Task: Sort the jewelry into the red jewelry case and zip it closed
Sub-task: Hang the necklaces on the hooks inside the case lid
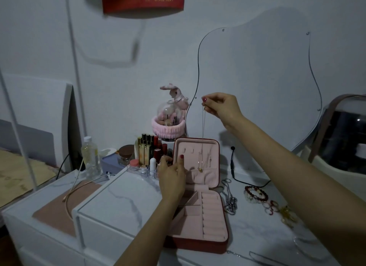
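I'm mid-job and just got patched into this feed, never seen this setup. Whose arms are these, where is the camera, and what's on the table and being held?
There is no machine here: a person works with two bare hands, and the single picture comes from a wide-angle camera on their head, looking forward and down.

The right hand is raised and pinches a thin necklace, which hangs down in front of the open lid of the red jewelry case. The left hand steadies that lid at its left edge. The case is unzipped and lined in pink; its ring rolls look empty.

To the right of it on the marble top lie a silver chain, a bead bracelet and some rings. Behind the case stands a cosmetics organizer.
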